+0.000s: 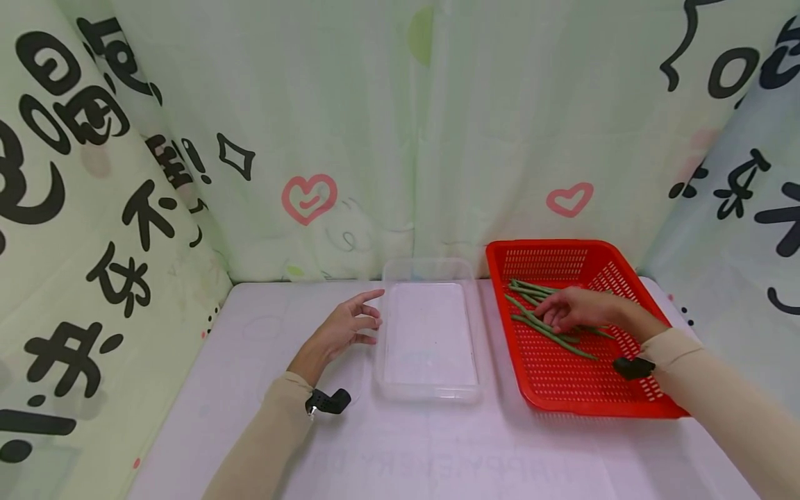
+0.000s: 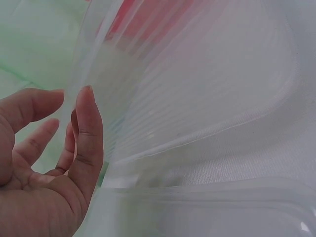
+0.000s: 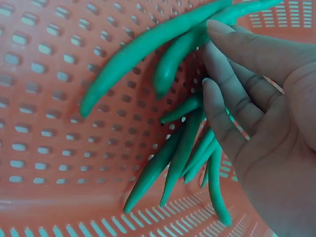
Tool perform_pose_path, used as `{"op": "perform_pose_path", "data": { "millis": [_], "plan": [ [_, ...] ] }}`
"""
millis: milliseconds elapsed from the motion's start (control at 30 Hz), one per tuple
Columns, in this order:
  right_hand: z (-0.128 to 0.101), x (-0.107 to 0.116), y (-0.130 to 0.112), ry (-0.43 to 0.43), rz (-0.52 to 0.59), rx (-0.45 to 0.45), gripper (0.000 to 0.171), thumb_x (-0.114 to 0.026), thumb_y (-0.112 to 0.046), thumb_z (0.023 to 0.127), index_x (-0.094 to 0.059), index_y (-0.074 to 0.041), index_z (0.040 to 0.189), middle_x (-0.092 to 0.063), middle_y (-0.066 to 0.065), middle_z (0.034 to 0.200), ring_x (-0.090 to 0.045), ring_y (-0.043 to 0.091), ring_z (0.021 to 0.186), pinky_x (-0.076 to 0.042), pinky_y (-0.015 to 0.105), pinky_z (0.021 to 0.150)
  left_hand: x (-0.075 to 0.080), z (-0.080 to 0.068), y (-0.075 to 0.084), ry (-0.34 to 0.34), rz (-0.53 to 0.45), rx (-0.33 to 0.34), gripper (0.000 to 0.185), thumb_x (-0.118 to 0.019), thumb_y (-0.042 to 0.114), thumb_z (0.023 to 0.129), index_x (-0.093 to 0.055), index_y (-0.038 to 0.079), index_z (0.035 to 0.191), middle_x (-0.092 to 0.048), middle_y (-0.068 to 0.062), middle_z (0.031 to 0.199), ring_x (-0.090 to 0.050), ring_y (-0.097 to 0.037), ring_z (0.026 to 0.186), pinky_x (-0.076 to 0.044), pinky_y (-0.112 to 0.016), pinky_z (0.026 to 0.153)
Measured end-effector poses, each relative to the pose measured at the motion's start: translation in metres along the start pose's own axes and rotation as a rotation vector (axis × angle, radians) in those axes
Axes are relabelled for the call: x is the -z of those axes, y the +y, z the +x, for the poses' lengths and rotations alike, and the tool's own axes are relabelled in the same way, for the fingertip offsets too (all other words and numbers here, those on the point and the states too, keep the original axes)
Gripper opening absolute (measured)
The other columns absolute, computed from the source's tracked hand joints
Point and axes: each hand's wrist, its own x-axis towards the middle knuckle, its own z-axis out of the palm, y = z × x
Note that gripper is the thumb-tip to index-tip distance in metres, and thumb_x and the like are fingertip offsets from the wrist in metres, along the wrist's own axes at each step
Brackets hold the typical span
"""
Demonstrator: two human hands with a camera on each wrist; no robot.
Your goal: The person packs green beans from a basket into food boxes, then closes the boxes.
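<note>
My left hand rests open on the white table, fingers relaxed, right beside the left rim of a clear plastic tray. In the left wrist view the left hand shows its thumb close to the tray's ribbed clear wall; I cannot tell whether they touch. My right hand reaches into a red perforated basket and lies over several green beans. In the right wrist view the fingers lie fairly straight on the green beans against the basket floor.
A printed curtain closes off the back and both sides of the table. The tray holds nothing. Tray and basket stand side by side at the table's far middle and right.
</note>
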Motion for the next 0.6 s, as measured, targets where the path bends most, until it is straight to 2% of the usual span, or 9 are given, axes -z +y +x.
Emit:
{"op": "perform_pose_path", "data": {
  "millis": [167,400,600],
  "plan": [
    [0.0,-0.004,-0.005,0.011,-0.041,-0.012,0.042,-0.073,-0.009,0.092,-0.062,0.004,0.13,-0.066,0.011,0.1,-0.06,0.024,0.092,-0.058,0.027,0.079,0.0,0.0,0.001,0.002,-0.004,0.004,0.066,-0.065,-0.003,0.094,-0.049,0.023,0.152,-0.054,-0.009,0.11,-0.061,-0.031,0.105,-0.061,-0.033,0.072],
    [-0.006,-0.006,-0.009,0.053,-0.172,0.016,0.031,-0.072,-0.011,0.093,-0.068,-0.001,0.122,-0.067,0.006,0.098,-0.06,0.02,0.089,-0.056,0.026,0.076,0.001,0.0,-0.001,-0.009,0.008,-0.007,0.067,-0.065,-0.002,0.094,-0.044,0.018,0.155,-0.054,-0.009,0.11,-0.062,-0.024,0.099,-0.061,-0.033,0.073],
    [-0.018,0.002,-0.006,0.107,-0.105,0.033,0.032,-0.071,-0.012,0.094,-0.067,-0.001,0.124,-0.067,0.012,0.1,-0.062,0.023,0.087,-0.057,0.03,0.073,0.001,0.001,-0.002,-0.006,0.005,-0.005,0.066,-0.066,-0.001,0.094,-0.046,0.019,0.154,-0.054,-0.009,0.11,-0.061,-0.031,0.104,-0.061,-0.033,0.073]
  ]
}}
